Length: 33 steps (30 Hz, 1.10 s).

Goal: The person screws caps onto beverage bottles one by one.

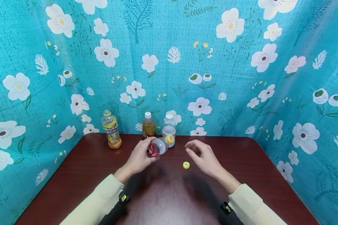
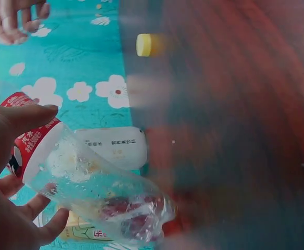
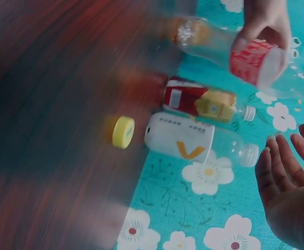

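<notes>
My left hand grips a clear plastic bottle around its red label. The bottle is off the table and tilted, with a yellow cap on its neck; inside it looks empty apart from droplets. Some of the left fingers are hidden behind the bottle in the head view. To the right, my right hand hovers above the table, its fingers loosely bent and nothing in them. A loose yellow cap lies on the table between the two hands, nearer the right one.
At the table's back edge stand a white-labelled bottle and a brown-toned bottle, both with white caps. Farther left is an uncapped bottle with a yellow label. A blue floral curtain hangs behind the dark red table.
</notes>
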{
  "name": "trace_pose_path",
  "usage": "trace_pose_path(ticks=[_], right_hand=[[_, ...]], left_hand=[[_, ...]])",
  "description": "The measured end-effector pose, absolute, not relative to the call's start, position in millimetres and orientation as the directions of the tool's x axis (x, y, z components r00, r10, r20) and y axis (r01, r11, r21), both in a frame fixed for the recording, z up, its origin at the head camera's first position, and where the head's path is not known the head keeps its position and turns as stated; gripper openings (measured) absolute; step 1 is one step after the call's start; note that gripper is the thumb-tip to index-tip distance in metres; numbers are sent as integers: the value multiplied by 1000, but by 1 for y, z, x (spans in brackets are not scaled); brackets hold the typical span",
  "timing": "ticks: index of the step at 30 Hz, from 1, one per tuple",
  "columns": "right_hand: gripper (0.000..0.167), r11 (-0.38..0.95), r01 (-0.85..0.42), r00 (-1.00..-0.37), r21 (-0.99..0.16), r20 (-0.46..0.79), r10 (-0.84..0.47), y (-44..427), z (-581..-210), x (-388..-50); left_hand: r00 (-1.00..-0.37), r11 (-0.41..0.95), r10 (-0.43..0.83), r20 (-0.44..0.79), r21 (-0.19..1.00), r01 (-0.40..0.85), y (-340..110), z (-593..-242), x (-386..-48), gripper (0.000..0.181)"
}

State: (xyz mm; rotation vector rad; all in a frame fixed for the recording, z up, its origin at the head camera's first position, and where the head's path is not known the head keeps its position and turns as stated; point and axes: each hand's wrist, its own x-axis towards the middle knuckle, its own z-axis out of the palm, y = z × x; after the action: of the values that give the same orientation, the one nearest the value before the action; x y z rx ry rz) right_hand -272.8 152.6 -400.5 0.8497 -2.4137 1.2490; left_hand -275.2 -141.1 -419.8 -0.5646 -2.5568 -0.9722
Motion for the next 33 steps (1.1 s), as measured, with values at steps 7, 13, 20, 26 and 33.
trace_pose_path(ticks=[7, 13, 20, 26, 33], right_hand=[[19, 575, -674, -736, -464, 485, -471, 158, -416, -286], [34, 689, -669, -739, -280, 348, -577, 156, -431, -293], [47, 724, -672, -738, -156, 230, -635, 150, -443, -302], [58, 765, -626, -780, -154, 110, -616, 147, -448, -309], [61, 799, -574, -814, -178, 16, -581, 141, -454, -316]], left_hand=[[-869, 568, 144, 474, 679, 465, -142, -414, -290, 75], [-888, 529, 61, 456, 740, 416, -141, -415, -303, 73], [-905, 535, -54, 422, 777, 330, -138, -420, -323, 73], [-923, 526, -108, 370, 809, 263, -134, -421, -335, 75], [-931, 527, -131, 340, 820, 225, -130, -422, -344, 77]])
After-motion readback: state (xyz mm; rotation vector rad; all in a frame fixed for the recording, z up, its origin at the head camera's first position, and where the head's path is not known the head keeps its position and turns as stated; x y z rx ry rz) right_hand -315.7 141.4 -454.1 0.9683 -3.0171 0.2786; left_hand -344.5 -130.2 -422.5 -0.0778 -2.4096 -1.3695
